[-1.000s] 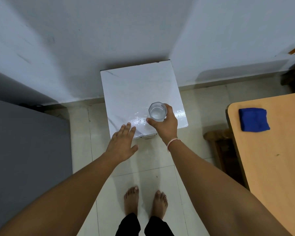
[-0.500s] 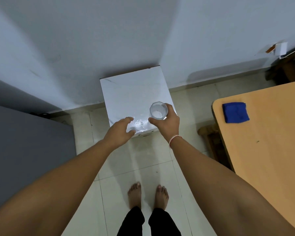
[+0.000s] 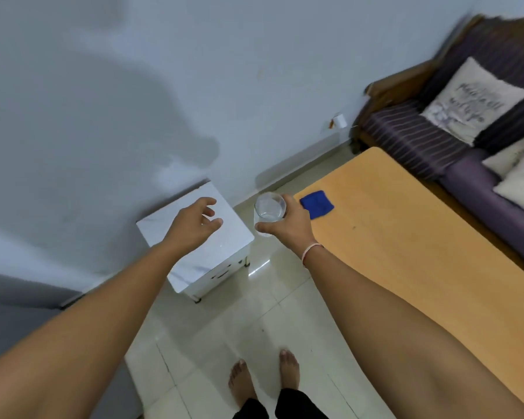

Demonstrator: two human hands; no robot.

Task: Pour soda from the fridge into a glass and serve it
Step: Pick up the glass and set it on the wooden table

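My right hand [image 3: 288,226] grips a clear drinking glass [image 3: 269,211] from the side and holds it in the air over the tiled floor, between the white marble-top cabinet [image 3: 224,252] and the wooden table [image 3: 406,237]. The glass is upright and seems to hold a little clear liquid at its bottom. Above the cabinet's top hovers my left hand [image 3: 194,223], fingers loosely curled and holding nothing. No soda bottle is in view.
A folded blue cloth [image 3: 316,204] lies on the table's near corner, just right of the glass. A purple striped sofa [image 3: 436,137] with white cushions stands behind the table. A grey surface [image 3: 12,322] fills the lower left. My bare feet stand on the floor tiles.
My right hand lifted the glass off the cabinet and carried it right, toward the table. The view swung right, bringing the sofa in. My left hand rose off the cabinet's front edge.
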